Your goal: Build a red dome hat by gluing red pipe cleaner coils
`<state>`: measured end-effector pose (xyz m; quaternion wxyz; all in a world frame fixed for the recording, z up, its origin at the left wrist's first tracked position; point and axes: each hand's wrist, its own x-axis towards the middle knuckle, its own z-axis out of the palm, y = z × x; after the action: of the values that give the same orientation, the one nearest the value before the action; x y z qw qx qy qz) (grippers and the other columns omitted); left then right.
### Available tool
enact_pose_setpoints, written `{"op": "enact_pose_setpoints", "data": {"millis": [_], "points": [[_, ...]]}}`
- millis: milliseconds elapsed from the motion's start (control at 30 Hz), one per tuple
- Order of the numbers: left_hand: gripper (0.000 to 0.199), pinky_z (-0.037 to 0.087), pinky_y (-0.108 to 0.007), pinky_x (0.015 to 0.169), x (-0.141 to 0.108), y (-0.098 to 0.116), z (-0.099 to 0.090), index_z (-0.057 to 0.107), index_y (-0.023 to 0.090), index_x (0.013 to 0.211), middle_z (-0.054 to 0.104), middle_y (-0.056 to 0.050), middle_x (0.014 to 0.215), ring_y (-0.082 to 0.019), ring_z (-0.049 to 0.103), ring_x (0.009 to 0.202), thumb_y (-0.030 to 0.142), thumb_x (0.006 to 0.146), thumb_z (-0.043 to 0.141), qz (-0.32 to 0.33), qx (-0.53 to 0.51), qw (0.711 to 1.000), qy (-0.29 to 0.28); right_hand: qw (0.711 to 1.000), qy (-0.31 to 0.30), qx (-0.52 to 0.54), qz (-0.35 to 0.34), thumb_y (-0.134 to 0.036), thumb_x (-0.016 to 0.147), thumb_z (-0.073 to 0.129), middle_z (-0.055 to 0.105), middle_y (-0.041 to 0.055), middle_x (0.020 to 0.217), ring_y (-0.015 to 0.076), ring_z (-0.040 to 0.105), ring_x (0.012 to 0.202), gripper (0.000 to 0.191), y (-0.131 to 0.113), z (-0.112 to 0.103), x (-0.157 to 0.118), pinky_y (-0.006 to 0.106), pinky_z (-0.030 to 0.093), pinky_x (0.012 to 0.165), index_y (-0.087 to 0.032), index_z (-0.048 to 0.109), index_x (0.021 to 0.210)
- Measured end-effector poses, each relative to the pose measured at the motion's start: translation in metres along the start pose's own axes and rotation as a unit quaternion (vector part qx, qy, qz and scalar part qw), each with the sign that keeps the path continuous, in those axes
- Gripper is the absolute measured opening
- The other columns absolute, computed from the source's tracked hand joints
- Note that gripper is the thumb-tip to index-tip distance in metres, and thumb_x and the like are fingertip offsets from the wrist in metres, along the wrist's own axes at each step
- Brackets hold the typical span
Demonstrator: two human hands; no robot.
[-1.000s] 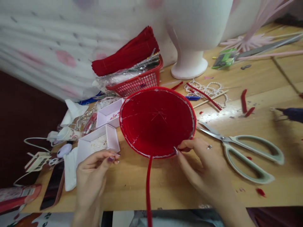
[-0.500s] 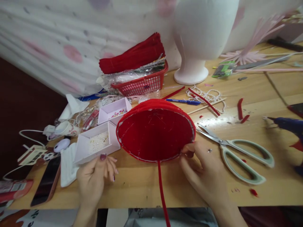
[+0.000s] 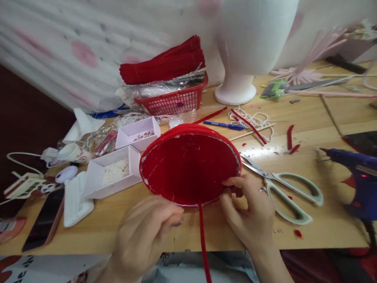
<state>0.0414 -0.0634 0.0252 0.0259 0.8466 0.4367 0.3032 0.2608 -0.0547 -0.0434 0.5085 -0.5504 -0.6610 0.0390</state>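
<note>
A hollow red bowl-shaped piece (image 3: 190,167) has its opening facing me, with whitish glue marks along the rim. From its near edge a narrow red strip (image 3: 202,239) hangs down past the table edge. My right hand (image 3: 247,206) pinches the rim at the lower right. Close to the lower left of the rim is my left hand (image 3: 147,232), blurred, its fingers curled; whether anything is between them I cannot make out.
Scissors (image 3: 266,175) lie right of the red piece, a blue glue gun (image 3: 361,177) farther right. Left are two white boxes (image 3: 134,165) (image 3: 119,137) and a phone (image 3: 44,220). Behind stand a red basket (image 3: 173,103) and a white mannequin head (image 3: 250,43).
My left hand has moved right, from beside the bead box to the near rim, and its fingers have curled. My right hand still holds the rim. The view has shifted slightly.
</note>
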Motion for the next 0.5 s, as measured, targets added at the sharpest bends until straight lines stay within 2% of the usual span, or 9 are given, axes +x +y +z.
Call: {"op": "enact_pose_setpoints", "data": {"millis": [33, 67, 133, 167, 233, 300, 500], "points": [[0.033, 0.054, -0.026, 0.067, 0.009, 0.001, 0.008, 0.059, 0.020, 0.080, 0.069, 0.000, 0.071, -0.014, 0.065, 0.069, 0.026, 0.104, 0.038, 0.032, -0.025, 0.999, 0.008, 1.000, -0.001, -0.001, -0.003, -0.004, 0.082, 0.055, 0.057, -0.0020, 0.076, 0.0117, 0.053, 0.065, 0.020, 0.000, 0.000, 0.000, 0.025, 0.039, 0.058, -0.021, 0.057, 0.092], [0.030, 0.054, -0.029, 0.067, 0.017, 0.000, 0.017, 0.058, 0.019, 0.076, 0.067, -0.001, 0.071, -0.016, 0.063, 0.070, 0.021, 0.102, 0.043, 0.032, -0.006, 0.999, -0.017, 1.000, -0.004, -0.001, -0.005, -0.004, 0.082, 0.055, 0.058, -0.0017, 0.077, 0.0118, 0.053, 0.066, 0.020, -0.001, 0.000, 0.000, 0.026, 0.040, 0.059, -0.021, 0.057, 0.092], [0.017, 0.057, -0.041, 0.079, 0.027, -0.003, 0.034, 0.065, 0.016, 0.097, 0.069, -0.006, 0.087, -0.023, 0.065, 0.081, 0.016, 0.098, 0.049, 0.036, 0.071, 0.994, -0.072, 1.000, -0.011, 0.002, -0.010, -0.003, 0.082, 0.055, 0.058, -0.0013, 0.077, 0.0121, 0.054, 0.067, 0.020, -0.001, 0.000, 0.000, 0.026, 0.040, 0.060, -0.020, 0.058, 0.092], [0.022, 0.058, -0.046, 0.081, 0.028, -0.005, 0.041, 0.066, 0.017, 0.110, 0.069, -0.008, 0.093, -0.026, 0.066, 0.087, 0.012, 0.094, 0.051, 0.035, 0.106, 0.988, -0.107, 1.000, -0.014, 0.006, -0.012, -0.004, 0.082, 0.055, 0.057, -0.0012, 0.077, 0.0122, 0.055, 0.067, 0.020, -0.001, 0.000, 0.000, 0.025, 0.040, 0.059, -0.020, 0.058, 0.093], [0.045, 0.058, -0.050, 0.083, 0.028, -0.008, 0.052, 0.060, 0.021, 0.130, 0.069, -0.010, 0.101, -0.030, 0.066, 0.095, 0.005, 0.088, 0.055, 0.032, 0.157, 0.972, -0.174, 1.000, -0.016, 0.014, -0.015, -0.004, 0.082, 0.055, 0.057, -0.0010, 0.077, 0.0126, 0.055, 0.069, 0.020, -0.002, -0.001, 0.000, 0.025, 0.041, 0.059, -0.020, 0.058, 0.093], [0.052, 0.059, -0.047, 0.082, 0.026, -0.008, 0.057, 0.061, 0.023, 0.132, 0.068, -0.009, 0.099, -0.030, 0.067, 0.093, 0.003, 0.085, 0.057, 0.027, 0.187, 0.958, -0.218, 1.000, -0.017, 0.016, -0.016, -0.004, 0.082, 0.055, 0.057, -0.0008, 0.076, 0.0130, 0.056, 0.070, 0.020, -0.002, -0.001, 0.000, 0.025, 0.042, 0.060, -0.020, 0.058, 0.093], [0.042, 0.058, -0.047, 0.085, 0.023, -0.012, 0.060, 0.068, 0.024, 0.121, 0.069, -0.010, 0.100, -0.028, 0.066, 0.092, 0.005, 0.088, 0.050, 0.054, 0.244, 0.945, -0.211, 0.999, -0.030, 0.032, -0.022, -0.005, 0.083, 0.054, 0.060, 0.0005, 0.078, 0.0138, 0.058, 0.070, 0.018, -0.002, 0.000, 0.000, 0.025, 0.046, 0.060, -0.021, 0.057, 0.093]]}}
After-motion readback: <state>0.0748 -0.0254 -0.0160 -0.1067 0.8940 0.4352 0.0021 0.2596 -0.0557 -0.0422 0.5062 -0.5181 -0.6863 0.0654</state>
